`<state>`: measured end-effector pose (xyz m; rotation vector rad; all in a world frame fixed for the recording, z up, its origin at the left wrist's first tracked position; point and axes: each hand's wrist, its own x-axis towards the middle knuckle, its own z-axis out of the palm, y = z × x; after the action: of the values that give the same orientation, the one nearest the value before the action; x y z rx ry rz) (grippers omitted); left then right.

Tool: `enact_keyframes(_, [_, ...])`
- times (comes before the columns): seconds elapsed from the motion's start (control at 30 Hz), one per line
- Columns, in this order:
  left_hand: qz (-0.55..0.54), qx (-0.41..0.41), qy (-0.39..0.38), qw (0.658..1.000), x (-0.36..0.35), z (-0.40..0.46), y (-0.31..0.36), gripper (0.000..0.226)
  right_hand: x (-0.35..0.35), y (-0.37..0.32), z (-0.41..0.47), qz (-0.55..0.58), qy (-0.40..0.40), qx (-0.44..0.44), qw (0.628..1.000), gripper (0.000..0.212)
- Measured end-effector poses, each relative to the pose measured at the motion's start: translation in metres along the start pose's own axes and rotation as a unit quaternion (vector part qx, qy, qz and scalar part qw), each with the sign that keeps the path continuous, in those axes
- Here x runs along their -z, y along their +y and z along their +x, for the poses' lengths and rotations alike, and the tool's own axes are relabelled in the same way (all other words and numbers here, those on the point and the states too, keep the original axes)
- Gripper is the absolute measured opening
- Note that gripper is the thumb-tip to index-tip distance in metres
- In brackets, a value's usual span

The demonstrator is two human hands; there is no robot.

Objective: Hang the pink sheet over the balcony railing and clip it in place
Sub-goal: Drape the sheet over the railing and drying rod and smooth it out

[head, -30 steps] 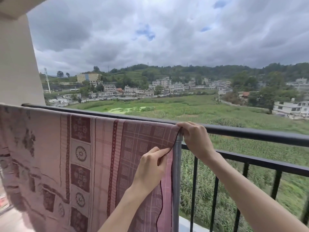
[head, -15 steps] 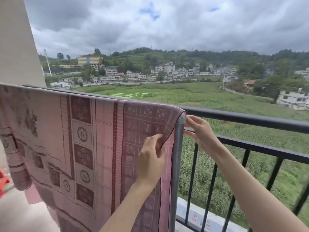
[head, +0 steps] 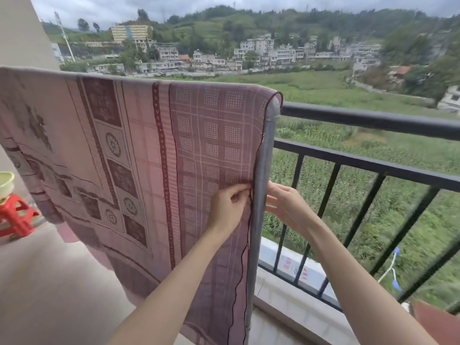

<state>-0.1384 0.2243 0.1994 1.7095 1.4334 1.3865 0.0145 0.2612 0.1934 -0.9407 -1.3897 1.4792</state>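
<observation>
The pink sheet (head: 139,155) hung draped over a grey metal frame (head: 263,195), its top fold running left-right. The left hand (head: 227,211) pinched its right edge; the right hand (head: 286,207), fingers loosely curled, reached behind the post.

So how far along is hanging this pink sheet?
Done: the pink sheet is draped over a bar. In hand: the left hand pinches its side edge by the grey post; the right hand reaches in from behind it. Left: clipping, since no clips show.
</observation>
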Motion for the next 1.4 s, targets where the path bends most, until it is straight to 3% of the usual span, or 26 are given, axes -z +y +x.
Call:
enact_keyframes(0.1, [-0.017, 0.002, -0.023, 1.000, 0.019, 0.027, -0.022, 0.027, -0.019, 0.007, 0.033, 0.011, -0.015, 0.006, 1.000, 0.027])
enact_keyframes(0.43, [0.007, -0.008, 0.053, 0.999, 0.071, 0.092, -0.067, 0.007, -0.072, 0.018, 0.113, 0.023, -0.060, 0.017, 0.998, 0.026])
enact_keyframes(0.73, [-0.132, 0.074, 0.003, 0.988, 0.115, 0.124, -0.107, 0.011, -0.118, 0.029, 0.155, -0.027, -0.083, 0.033, 0.996, 0.030])
enact_keyframes(0.9, [-0.124, 0.073, 0.022, 0.989, 0.150, 0.133, -0.120, 0.011, -0.154, 0.030, 0.173, -0.071, -0.018, 0.036, 0.997, 0.020])
enact_keyframes(1.07, [-0.126, 0.094, 0.117, 0.981, 0.183, 0.131, -0.144, 0.010, -0.173, 0.030, 0.195, -0.091, 0.087, 0.029, 0.992, 0.018])
enact_keyframes(1.2, [-0.075, 0.004, 0.156, 0.985, 0.225, 0.124, -0.163, 0.016, -0.194, 0.030, 0.221, -0.095, 0.155, 0.050, 0.982, 0.019])
enact_keyframes(1.27, [-0.062, -0.036, 0.146, 0.987, 0.244, 0.119, -0.172, 0.006, -0.204, 0.027, 0.235, -0.095, 0.190, 0.054, 0.976, 0.019])
enact_keyframes(1.4, [-0.039, -0.052, 0.088, 0.994, 0.271, 0.118, -0.184, 0.019, -0.228, 0.024, 0.255, -0.120, 0.207, 0.075, 0.968, 0.019])
